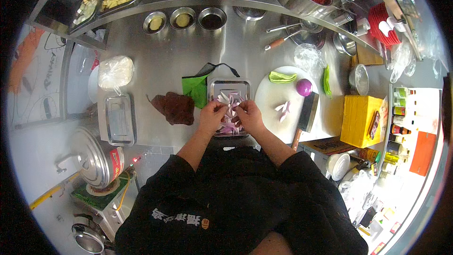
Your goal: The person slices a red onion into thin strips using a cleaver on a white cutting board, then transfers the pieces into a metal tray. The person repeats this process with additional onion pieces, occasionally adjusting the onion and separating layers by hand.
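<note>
Cut red onion pieces [230, 127] lie in a rectangular stainless steel tray [250, 86]. Over the tray, my left hand [214, 113] and my right hand [248, 115] pinch onion pieces between their fingers, close together. To the right, a round white cutting board [270, 127] holds a purple onion [304, 87], a halved green pepper [282, 77] and a few loose onion slices [283, 110]. A cleaver [308, 113] rests on the board's right side, its wooden handle past the edge. Left of the tray are a green cloth item [194, 86] and a dark brown cloth [177, 109].
An empty steel tray [133, 120] and a plastic-wrapped pale block [116, 72] stand at the left. Several small steel bowls [211, 18] line the back under a shelf edge [226, 3]. A green pepper [327, 81] and a yellow box [359, 120] are at the right.
</note>
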Demonstrator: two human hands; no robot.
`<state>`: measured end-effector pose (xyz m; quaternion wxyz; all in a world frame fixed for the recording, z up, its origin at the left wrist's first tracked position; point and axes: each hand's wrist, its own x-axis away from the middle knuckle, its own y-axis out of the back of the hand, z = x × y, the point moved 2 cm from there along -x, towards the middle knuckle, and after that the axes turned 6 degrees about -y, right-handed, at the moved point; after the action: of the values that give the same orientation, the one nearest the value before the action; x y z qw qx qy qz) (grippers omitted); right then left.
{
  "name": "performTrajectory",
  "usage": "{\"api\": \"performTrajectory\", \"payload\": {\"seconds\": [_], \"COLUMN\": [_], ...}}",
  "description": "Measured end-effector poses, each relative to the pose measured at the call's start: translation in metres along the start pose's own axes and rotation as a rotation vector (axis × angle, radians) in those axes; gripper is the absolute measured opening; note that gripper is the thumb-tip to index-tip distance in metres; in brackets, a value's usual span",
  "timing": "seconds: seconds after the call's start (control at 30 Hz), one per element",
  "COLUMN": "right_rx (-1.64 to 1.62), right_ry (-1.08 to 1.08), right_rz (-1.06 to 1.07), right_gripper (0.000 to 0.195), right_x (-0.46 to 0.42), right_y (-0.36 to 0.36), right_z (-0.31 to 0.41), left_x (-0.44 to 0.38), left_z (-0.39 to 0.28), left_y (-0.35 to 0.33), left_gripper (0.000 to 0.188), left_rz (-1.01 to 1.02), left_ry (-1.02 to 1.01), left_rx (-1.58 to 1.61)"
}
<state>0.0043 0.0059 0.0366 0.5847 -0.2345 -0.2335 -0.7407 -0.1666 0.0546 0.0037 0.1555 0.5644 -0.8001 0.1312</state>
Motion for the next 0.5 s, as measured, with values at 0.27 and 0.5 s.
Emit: {"api": "performTrajectory", "payload": {"seconds": [0.27,0.5], "right_rx": [0.096,-0.356], "right_ry": [0.0,-0.183], "right_rz": [0.091,0.006], "right_gripper": [0.034,0.029], "right_x": [-0.018,-0.005], "right_y": [0.001,-0.006], "right_z": [-0.038,-0.024], "left_x": [0.003,0.001], "left_z": [-0.011,0.018], "left_y": [-0.007,-0.004], "left_gripper": [0.018,0.018], "left_rz": [0.025,0.004], "left_ry": [0.011,0.115], "left_rx": [0.064,0.332]}}
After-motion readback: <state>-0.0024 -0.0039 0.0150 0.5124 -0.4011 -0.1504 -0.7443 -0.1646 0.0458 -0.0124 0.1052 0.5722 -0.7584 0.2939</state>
